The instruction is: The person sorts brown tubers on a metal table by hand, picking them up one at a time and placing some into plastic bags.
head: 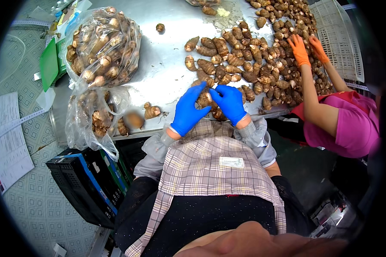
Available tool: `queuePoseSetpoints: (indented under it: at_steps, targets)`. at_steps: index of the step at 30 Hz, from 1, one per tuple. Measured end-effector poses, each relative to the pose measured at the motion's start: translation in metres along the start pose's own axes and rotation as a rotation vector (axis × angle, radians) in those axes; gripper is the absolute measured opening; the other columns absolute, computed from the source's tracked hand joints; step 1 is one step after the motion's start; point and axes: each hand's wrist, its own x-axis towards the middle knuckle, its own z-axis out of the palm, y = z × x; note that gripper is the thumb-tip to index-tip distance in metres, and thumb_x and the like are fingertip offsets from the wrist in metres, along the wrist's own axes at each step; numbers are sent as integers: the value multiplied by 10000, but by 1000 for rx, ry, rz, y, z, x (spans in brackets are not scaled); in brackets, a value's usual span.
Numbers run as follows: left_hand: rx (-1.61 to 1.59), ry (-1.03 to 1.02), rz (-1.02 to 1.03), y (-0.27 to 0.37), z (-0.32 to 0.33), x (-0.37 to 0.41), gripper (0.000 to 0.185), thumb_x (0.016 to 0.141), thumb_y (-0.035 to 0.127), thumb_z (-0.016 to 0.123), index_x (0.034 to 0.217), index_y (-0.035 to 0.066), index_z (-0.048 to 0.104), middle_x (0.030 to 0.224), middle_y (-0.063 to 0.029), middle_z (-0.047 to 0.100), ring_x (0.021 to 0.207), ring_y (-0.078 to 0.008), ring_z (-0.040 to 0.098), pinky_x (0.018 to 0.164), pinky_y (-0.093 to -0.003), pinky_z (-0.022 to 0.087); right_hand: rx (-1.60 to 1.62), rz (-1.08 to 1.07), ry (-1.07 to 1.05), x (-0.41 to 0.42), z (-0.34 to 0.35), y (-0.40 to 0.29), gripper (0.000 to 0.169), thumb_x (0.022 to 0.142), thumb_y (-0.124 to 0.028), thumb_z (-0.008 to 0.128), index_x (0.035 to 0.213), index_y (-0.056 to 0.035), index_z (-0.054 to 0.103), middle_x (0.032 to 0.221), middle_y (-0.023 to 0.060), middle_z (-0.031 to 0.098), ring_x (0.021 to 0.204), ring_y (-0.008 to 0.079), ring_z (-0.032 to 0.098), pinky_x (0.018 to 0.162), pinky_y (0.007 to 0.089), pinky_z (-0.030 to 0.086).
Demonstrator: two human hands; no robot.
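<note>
Brown, ringed taro corms (pixel 234 59) are spread over a metal table (pixel 162 64) and piled thickly to the right. My left hand (pixel 190 109), in a blue glove, is at the table's near edge beside a taro corm (pixel 204 99), fingers curved and thumb apart. On that corm's other side is my right hand (pixel 229 102), also blue-gloved, with fingers bent towards it. Whether either hand grips the corm cannot be told. A full clear plastic bag of taro (pixel 104 48) stands at the left, and a smaller, part-filled bag (pixel 95 112) lies nearer.
A co-worker's orange-gloved hands (pixel 298 49) reach into the pile at the right, beside a white plastic crate (pixel 339 38). Loose corms (pixel 151 111) lie by the near left edge. A green container (pixel 50 64) is behind the bags; black crates (pixel 83 186) stand below the table.
</note>
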Motion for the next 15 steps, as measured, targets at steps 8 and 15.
queuePoseSetpoints:
  at_steps: [8, 15]
  targets:
    - [-143, -37, -85, -27, 18, -10, 538, 804, 159, 799, 1290, 43, 601, 1185, -123, 664, 1100, -222, 634, 934, -355, 507, 452, 188, -72, -15, 12, 7, 282, 933, -261, 608, 1010, -8, 704, 809, 151, 684, 733, 178, 653, 664, 348, 509]
    - [-264, -166, -52, -42, 9, -12, 548, 819, 125, 769, 1325, 34, 577, 1236, -138, 648, 1120, -223, 625, 962, -357, 500, 1145, 254, -85, -10, -8, 33, 362, 1031, -277, 471, 739, -75, 548, 676, -20, 465, 631, 80, 411, 606, 248, 354]
